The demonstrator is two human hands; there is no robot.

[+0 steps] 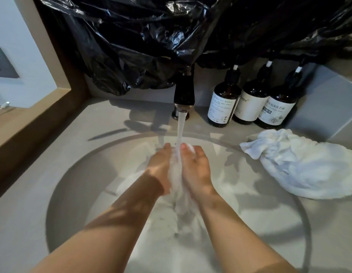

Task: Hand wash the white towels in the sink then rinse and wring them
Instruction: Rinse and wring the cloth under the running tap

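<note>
- On the far left, the wood-trimmed ledge (33, 123) borders the pale grey stone surface (19, 223); nothing there concerns me now.
- My left hand (161, 166) is inside the round grey sink basin (76, 174), palm turned inward, fingers fairly straight, pressing against the wet white towel (178, 184) from its left side.
- That towel is bunched between my two palms directly under the running stream of water (180, 131) from the dark metal tap (184, 95); more white cloth seems to trail down into the basin, though blur and water make its edges hard to tell.
- My right hand (196, 168) mirrors the left, pressing the towel from the right, fingers only loosely curled, so I am squeezing with flat palms, not clenching.
- To do this well, I judge I should keep the bundle under the flow, rub palm against palm and turn the cloth so fresh folds meet the water.
- Further right, three brown glass pump bottles with white labels (252, 107) stand against the wall.
- Rightmost, a second crumpled white towel (301, 164) lies on the surface beside the basin, its edge overhanging the rim.
</note>
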